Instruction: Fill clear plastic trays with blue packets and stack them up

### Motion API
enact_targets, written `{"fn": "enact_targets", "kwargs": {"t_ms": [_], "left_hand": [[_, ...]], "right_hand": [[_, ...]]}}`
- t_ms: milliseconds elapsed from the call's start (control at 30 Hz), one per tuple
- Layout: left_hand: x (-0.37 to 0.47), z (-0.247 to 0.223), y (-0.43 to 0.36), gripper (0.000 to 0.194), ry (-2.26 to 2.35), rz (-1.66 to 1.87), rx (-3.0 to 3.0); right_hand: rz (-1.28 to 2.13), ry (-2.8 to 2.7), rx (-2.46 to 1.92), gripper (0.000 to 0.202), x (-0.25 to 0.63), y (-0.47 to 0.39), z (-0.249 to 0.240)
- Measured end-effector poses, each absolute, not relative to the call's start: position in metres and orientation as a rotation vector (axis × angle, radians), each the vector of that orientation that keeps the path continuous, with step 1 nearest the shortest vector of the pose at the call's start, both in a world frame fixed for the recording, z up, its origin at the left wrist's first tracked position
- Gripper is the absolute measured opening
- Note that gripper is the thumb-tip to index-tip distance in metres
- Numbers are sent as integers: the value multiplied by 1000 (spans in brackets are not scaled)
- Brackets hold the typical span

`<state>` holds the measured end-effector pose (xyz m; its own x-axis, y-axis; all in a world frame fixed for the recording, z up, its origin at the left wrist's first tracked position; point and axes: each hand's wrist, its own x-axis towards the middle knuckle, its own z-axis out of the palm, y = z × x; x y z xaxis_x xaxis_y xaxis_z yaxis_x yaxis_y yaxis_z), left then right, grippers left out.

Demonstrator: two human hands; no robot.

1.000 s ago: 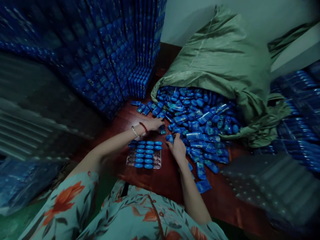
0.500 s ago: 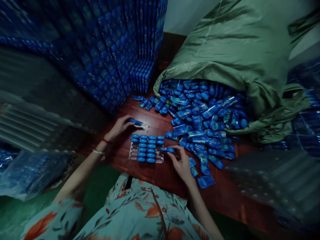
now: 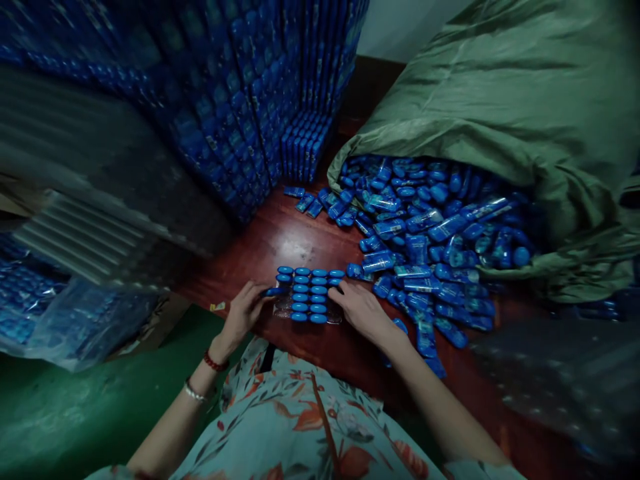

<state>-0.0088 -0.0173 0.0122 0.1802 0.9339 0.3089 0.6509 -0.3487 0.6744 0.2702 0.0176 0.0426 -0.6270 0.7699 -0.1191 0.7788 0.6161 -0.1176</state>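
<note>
A clear plastic tray [image 3: 282,311] lies near the table's front edge, holding small flat blue bottles [image 3: 301,289] in rows with their oval ends up. The two middle columns are filled; the outer columns hold bottles only at the far end. My left hand [image 3: 245,308] pinches a blue bottle [image 3: 274,292] by one end at the tray's left side. At the right side, the fingers of my right hand [image 3: 363,308] close on another blue bottle [image 3: 334,283] in the outer column. My right fingertips are partly hidden.
Loose blue bottles [image 3: 417,283] spill from a large green sack [image 3: 480,147] over the right of the red-brown table [image 3: 255,243]. Filled trays [image 3: 306,143] are stacked high at the back left. Grey plastic trays [image 3: 95,233] stand at left, beside a plastic-wrapped bundle [image 3: 85,320].
My left hand has come down and toward me with its bottle, to the tray's left side. My right hand has moved its bottle slightly forward into the right column. The view has shifted.
</note>
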Motion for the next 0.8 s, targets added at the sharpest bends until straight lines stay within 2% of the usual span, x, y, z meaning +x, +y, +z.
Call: {"fn": "enact_targets", "kwargs": {"t_ms": [167, 433, 567, 667, 733, 800], "left_hand": [[-4, 9, 2, 30, 1385, 693, 2456], [16, 30, 19, 22, 1213, 145, 2732], [8, 27, 20, 32, 1271, 270, 2733], [-2, 27, 18, 40, 1377, 444, 2693], [1, 35, 18, 38, 1413, 611, 2623], [17, 49, 24, 31, 1353, 771, 2530]], "right_hand": [[-145, 2746, 1402, 31, 274, 17, 38], [46, 2846, 1483, 44, 277, 1, 17], [-41, 2907, 1699, 43, 288, -5, 14], [-38, 2785, 2232, 41, 308, 2, 14], [37, 2549, 2539, 38, 321, 15, 16], [53, 2348, 2546, 38, 329, 32, 19]]}}
